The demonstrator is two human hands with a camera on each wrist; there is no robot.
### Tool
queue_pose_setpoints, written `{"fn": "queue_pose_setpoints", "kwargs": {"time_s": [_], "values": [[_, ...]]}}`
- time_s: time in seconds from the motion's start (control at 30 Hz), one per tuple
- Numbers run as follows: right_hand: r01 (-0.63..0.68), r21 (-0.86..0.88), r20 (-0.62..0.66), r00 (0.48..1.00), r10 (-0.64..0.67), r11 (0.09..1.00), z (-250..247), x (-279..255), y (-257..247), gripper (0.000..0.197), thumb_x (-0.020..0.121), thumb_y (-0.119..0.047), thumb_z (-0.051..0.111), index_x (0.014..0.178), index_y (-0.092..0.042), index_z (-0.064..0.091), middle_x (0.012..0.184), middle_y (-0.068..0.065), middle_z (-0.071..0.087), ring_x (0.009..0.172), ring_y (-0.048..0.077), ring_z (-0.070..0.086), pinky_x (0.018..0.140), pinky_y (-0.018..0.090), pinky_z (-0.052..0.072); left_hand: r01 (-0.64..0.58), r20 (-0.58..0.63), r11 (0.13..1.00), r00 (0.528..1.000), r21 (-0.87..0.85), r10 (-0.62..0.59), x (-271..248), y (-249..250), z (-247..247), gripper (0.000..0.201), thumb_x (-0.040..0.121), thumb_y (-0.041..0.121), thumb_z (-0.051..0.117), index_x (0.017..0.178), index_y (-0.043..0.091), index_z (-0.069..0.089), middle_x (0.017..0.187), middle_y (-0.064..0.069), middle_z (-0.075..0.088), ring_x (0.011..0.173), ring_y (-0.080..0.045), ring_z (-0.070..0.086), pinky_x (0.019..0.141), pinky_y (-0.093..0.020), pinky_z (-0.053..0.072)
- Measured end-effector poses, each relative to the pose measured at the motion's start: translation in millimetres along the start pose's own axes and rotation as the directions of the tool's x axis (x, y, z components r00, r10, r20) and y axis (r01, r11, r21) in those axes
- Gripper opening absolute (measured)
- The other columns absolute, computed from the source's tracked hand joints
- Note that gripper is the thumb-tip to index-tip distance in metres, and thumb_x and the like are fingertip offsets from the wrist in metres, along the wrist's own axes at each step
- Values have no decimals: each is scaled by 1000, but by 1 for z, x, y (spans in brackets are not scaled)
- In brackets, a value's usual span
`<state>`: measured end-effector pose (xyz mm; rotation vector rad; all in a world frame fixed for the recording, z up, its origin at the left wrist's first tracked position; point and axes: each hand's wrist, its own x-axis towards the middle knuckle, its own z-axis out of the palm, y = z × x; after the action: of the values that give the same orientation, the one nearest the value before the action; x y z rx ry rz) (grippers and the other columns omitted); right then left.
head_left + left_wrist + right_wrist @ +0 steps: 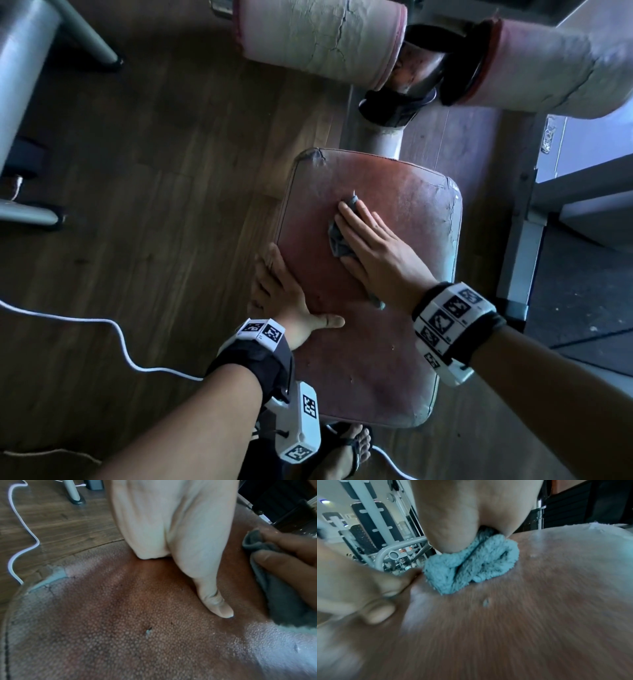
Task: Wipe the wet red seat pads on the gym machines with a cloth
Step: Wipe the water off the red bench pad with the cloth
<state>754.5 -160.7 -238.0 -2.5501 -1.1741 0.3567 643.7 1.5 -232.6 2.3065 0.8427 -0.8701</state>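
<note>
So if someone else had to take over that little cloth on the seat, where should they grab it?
Probably from above: the cloth lies bunched flat on the red seat pad under the right hand. Its folded edge pokes out on the left, easiest to pinch.

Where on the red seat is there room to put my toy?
The near end of the seat, below the left hand and right hand, is bare. So is the far strip beyond the cloth. The middle is crowded.

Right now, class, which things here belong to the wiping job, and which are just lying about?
Job: seat pad; cloth under the flat right hand; left hand resting on the pad's edge.

Lying about: white cable; two cracked roller pads; grey frame.
</note>
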Motion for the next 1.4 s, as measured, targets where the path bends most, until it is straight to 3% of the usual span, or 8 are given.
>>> {"fn": "queue_pose_setpoints", "kwargs": {"time_s": [0.23,0.5,0.63,0.73,0.93,1.1,1.23,1.4], "values": [[-73,43,-61,995,76,996,0,12,-6,57,101,-30,46,148,-1,34,159,13,25,150,30,14,120,46,24,13,-9,1000,1000,22,-12,0,0,0,171,36,74,84,142,25,-41,161,-14,-20,150,-35,5,117,-51,21],[3,-50,77,997,1,999,-8,-12,1,62,101,-39,40,153,-8,27,163,5,16,151,24,7,121,45,19,-8,15,1000,1000,29,7,-2,2,-3,169,39,73,83,144,23,-40,160,-17,-23,150,-36,3,117,-51,20],[-58,-21,43,997,59,998,-11,14,3,62,101,-33,46,154,-8,24,163,4,12,151,22,1,122,43,11,19,-27,998,999,56,-17,-3,4,0,172,33,78,80,146,21,-37,161,-16,-19,149,-37,9,118,-52,23],[-92,-6,10,996,92,996,-12,48,6,64,100,-33,47,153,-6,24,163,8,14,151,24,2,122,41,6,-16,10,999,1000,38,15,-3,2,-1,168,39,78,80,147,19,-35,161,-18,-19,149,-38,8,117,-54,22],[-151,-6,-19,988,150,989,-12,117,5,68,95,-45,32,147,-1,37,153,16,37,146,32,25,122,47,15,-46,46,999,998,-21,47,-2,-2,-1,165,45,75,81,142,23,-42,158,-16,-28,149,-37,-3,119,-55,15],[-51,-50,-52,997,49,997,-4,107,-14,62,98,-39,38,148,-2,36,154,15,35,148,32,19,122,47,14,-42,10,999,999,-13,42,-3,-1,0,166,42,74,81,145,22,-38,158,-18,-26,149,-37,-2,117,-55,12],[88,-106,43,996,-83,991,4,67,-32,60,101,-41,40,151,-8,32,159,6,27,151,24,11,123,47,11,-17,-3,1000,1000,17,17,-3,2,1,170,36,75,82,148,17,-31,160,-18,-21,149,-38,0,117,-57,10],[-219,-89,-110,972,209,972,-5,33,-7,60,101,-40,39,154,-13,26,162,2,20,151,19,7,121,53,10,-23,-12,999,1000,46,23,-6,1,-3,170,33,79,78,147,18,-33,162,-18,-14,149,-36,12,117,-52,23]]}}
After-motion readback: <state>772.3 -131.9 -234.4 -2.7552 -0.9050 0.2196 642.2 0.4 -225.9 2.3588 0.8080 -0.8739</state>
